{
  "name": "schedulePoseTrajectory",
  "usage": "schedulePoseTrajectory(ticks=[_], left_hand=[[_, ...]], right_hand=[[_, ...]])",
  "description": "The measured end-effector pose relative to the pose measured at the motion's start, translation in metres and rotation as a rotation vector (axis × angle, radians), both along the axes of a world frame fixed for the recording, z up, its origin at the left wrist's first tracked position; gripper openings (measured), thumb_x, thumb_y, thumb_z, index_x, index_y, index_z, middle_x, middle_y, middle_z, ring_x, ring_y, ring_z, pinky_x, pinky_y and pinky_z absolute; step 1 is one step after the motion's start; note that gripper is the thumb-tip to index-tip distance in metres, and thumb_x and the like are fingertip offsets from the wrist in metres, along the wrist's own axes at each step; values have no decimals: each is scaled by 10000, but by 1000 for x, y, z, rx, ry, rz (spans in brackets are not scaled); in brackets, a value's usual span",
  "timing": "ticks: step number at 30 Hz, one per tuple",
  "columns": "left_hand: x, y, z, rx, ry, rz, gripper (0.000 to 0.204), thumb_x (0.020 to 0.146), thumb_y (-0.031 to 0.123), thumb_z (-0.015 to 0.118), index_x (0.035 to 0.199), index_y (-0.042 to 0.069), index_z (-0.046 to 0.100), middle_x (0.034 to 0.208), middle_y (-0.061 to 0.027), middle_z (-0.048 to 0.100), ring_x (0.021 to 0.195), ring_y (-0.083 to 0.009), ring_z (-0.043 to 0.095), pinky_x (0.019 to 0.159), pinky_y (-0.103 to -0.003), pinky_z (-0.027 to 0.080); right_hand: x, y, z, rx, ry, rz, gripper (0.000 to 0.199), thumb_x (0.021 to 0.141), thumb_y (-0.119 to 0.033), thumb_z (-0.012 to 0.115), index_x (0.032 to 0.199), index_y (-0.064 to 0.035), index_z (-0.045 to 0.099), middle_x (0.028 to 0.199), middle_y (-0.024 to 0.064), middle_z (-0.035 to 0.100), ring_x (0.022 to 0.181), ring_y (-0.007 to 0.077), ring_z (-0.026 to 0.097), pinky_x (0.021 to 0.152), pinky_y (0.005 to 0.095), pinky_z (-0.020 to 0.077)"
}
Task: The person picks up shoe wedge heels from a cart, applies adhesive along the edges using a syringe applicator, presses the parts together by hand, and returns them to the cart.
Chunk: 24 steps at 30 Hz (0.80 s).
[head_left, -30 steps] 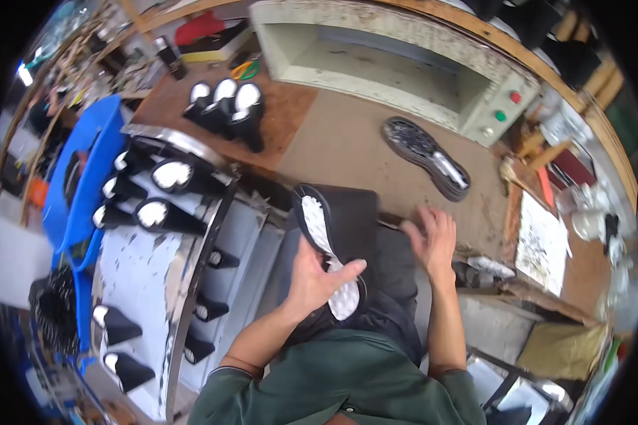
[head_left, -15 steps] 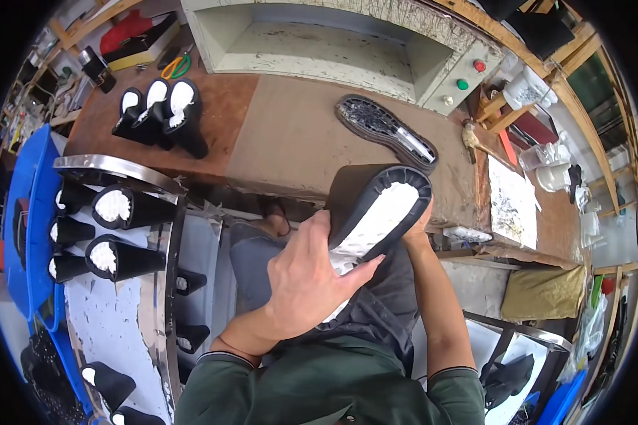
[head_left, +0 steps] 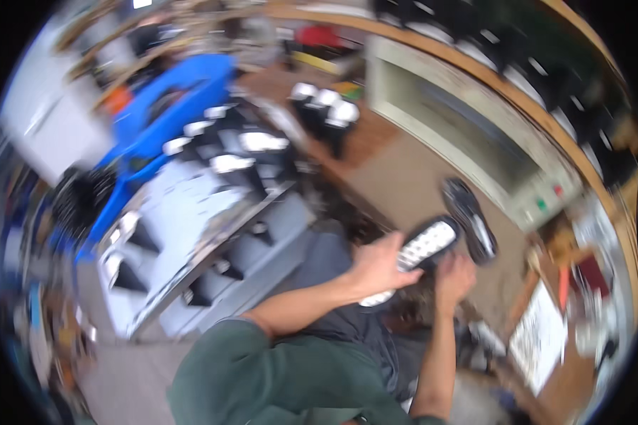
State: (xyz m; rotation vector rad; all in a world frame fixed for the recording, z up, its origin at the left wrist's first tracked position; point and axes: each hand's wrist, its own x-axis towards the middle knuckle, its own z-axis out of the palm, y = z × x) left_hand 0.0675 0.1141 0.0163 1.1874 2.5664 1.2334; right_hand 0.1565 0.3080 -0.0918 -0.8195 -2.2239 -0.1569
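Motion blurs the whole head view. My left hand (head_left: 383, 265) is closed around a black shoe upper (head_left: 448, 221), its white underside turned up and its toe pointing away to the right. My thumb lies across the white underside. To the right of the upper, close beside it, is my right hand (head_left: 455, 280), its fingers curled in. What those fingers hold, if anything, is smeared and hidden. A dark shoe sole (head_left: 469, 218) lies on the brown workbench (head_left: 397, 177) just beyond my hands.
Several black uppers (head_left: 326, 117) stand grouped on the bench's far left. More sit on a white-topped rack (head_left: 170, 205) at left, beside a blue bin (head_left: 191, 78). Behind the bench is a pale open box (head_left: 468, 134) with red and green buttons. A stained white sheet (head_left: 539, 336) lies at right.
The view has swung left, so the bench and rack appear shifted right and tilted. The upper is farther from me, and my right hand now shows more fully beside it.
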Motion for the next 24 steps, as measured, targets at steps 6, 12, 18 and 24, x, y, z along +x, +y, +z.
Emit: schedulePoseTrajectory(ticks=[6,12,18,24], left_hand=[[-10,23,-54,161,-152,159,727,658,374,764,1166,-22,428,1027,-265,588,990,-408,578,815,-428,475],[-6,23,-68,120,-198,264,813,658,435,750,1199,-48,383,1088,-291,557,1021,-427,560,837,-438,459],[-16,23,-77,-65,-282,335,865,596,524,794,1128,-72,461,1001,-260,602,939,-367,613,809,-407,487],[-20,14,-105,285,-353,199,511,663,228,791,1055,-27,585,999,-151,656,912,-242,640,814,-329,483]], right_hand=[[13,-3,0,48,-5,-40,242,871,-306,536,988,-108,611,938,77,569,848,273,536,691,400,406],[13,-2,-3,30,-14,14,235,879,-292,522,976,-98,613,927,86,567,827,277,531,684,403,402],[16,4,3,-76,-134,17,212,831,-311,569,878,-109,612,894,83,574,816,289,544,676,428,400],[39,36,28,-221,44,305,212,796,-236,632,939,-81,616,960,108,575,873,303,524,738,410,400]])
